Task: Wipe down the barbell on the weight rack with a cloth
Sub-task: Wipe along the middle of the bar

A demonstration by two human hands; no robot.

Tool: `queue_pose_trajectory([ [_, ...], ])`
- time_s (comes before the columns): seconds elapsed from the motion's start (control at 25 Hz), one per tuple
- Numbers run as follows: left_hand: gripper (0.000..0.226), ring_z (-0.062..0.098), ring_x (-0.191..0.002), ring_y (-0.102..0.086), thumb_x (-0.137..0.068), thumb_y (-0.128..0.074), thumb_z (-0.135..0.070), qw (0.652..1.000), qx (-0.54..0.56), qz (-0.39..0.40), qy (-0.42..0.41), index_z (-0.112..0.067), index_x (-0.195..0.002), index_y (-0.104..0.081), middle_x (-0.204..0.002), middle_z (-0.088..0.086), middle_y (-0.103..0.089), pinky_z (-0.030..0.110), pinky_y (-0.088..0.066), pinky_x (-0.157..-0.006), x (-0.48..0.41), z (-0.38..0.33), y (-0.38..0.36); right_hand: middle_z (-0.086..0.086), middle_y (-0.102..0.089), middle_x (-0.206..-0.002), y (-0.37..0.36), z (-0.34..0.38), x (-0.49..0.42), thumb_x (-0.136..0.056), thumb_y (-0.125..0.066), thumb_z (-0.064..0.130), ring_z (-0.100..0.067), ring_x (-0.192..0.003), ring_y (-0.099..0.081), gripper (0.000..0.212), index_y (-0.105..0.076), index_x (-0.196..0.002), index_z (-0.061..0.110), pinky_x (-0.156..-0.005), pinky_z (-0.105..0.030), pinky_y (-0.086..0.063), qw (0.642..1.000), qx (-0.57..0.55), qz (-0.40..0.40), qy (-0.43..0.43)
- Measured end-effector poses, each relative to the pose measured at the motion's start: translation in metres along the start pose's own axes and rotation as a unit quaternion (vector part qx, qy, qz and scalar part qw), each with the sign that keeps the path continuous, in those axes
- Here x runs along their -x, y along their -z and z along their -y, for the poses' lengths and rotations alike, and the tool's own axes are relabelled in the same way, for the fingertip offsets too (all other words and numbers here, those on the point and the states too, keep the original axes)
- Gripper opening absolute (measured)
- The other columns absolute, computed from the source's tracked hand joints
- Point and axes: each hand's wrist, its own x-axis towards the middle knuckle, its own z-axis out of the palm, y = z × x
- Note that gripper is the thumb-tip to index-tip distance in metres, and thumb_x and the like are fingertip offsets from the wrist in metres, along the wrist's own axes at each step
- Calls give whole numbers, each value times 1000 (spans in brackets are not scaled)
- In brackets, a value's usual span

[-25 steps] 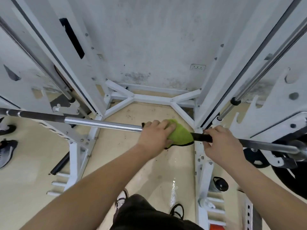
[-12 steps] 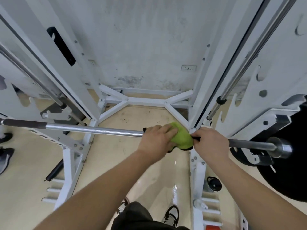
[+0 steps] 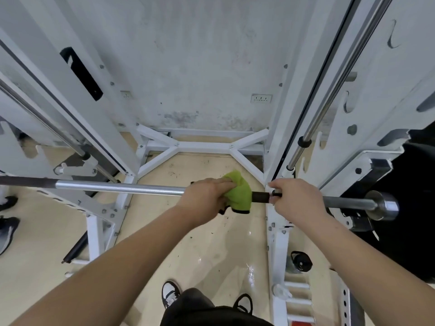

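Note:
The barbell [image 3: 117, 187] runs left to right across the white weight rack [image 3: 98, 222], shiny in the middle and dark toward its ends. My left hand [image 3: 207, 198] grips a lime-green cloth [image 3: 239, 194] wrapped round the bar near its right dark section. A short stretch of dark bar shows between my hands. My right hand [image 3: 296, 201] grips the bar just right of the cloth, beside the right upright. The bar's right end cap [image 3: 382, 205] sticks out past the rack.
A black weight plate [image 3: 409, 208] fills the right edge. White rack uprights [image 3: 303, 90] and chrome guide rods [image 3: 329, 95] rise on both sides. A black bottle [image 3: 301, 262] stands by the right base. Someone's shoes [image 3: 7, 222] are at the far left, my feet [image 3: 170, 292] below.
The cloth and my left hand slid slightly left along the bar, opening a gap of dark bar between my hands. The view shifted a little.

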Motion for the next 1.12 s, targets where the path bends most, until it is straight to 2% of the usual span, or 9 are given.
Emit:
queue_pose_trajectory([
  [0.12,27,23,-89,-64,-87,-63,-13,997,-5,-74,19,-28,-109,-69,-97,-10,-72,35,-53,-71,22,17,1,9,-54,-88,-6,-21,7,-91,-58,28,-14,-86,-50,15,-71,-99,27,-60,-30,-42,995,98,-9,31],
  [0.24,12,28,-81,-66,-79,-66,-21,989,-7,-129,76,-23,-91,-69,-85,-4,-72,36,-52,-64,5,-24,-19,6,-57,-80,-19,-27,10,-87,-61,20,-17,-82,-51,16,-76,-89,24,-55,-28,-35,995,75,-56,33],
  [0.4,29,31,-100,-68,-83,-74,-18,993,34,-103,-38,-22,-112,-73,-118,-4,-75,40,-53,-87,-24,-77,-52,5,-55,-78,-11,-26,7,-74,-58,7,-22,-86,-58,19,-70,-78,21,-55,-27,-33,995,84,-48,5],
  [0.52,42,27,-115,-66,-87,-72,-15,995,10,-84,-60,-24,-128,-68,-135,-4,-69,39,-53,-98,-11,-41,-35,9,-53,-81,-9,-24,7,-83,-62,18,-19,-88,-57,16,-73,-86,29,-59,-29,-37,997,60,-46,-6],
  [0.76,25,31,-92,-63,-81,-62,-3,970,3,-151,188,-20,-99,-67,-95,1,-73,36,-45,-74,1,-28,-24,6,-60,-91,-12,-24,11,-94,-56,26,-16,-89,-53,20,-75,-100,29,-62,-31,-44,997,61,-51,17],
  [0.92,38,28,-107,-67,-74,-71,-2,982,41,-180,42,-23,-105,-69,-108,-5,-76,35,-53,-87,5,-91,-51,6,-63,-90,-11,-23,10,-89,-59,21,-18,-95,-56,24,-76,-98,34,-64,-30,-42,997,56,-60,3],
  [1.0,34,20,-103,-66,-86,-65,-11,982,106,-153,23,-25,-117,-66,-108,-9,-74,33,-57,-79,37,-94,-64,7,-61,-90,-10,-22,9,-89,-58,21,-17,-93,-54,23,-76,-98,34,-64,-30,-39,998,51,-45,3],
  [1.08,23,19,-89,-66,-98,-55,-19,936,276,-80,204,-21,-119,-65,-99,-6,-72,37,-57,-77,74,-95,-77,7,-60,-88,-10,-20,10,-91,-59,26,-16,-88,-51,18,-75,-96,32,-62,-30,-37,997,55,-47,-2],
  [1.12,20,22,-88,-68,-101,-54,-21,850,401,-69,336,-15,-116,-66,-96,-1,-73,39,-59,-80,82,-91,-84,7,-60,-87,-9,-18,10,-91,-59,27,-15,-85,-50,17,-75,-94,32,-61,-29,-37,997,63,-52,-6],
])
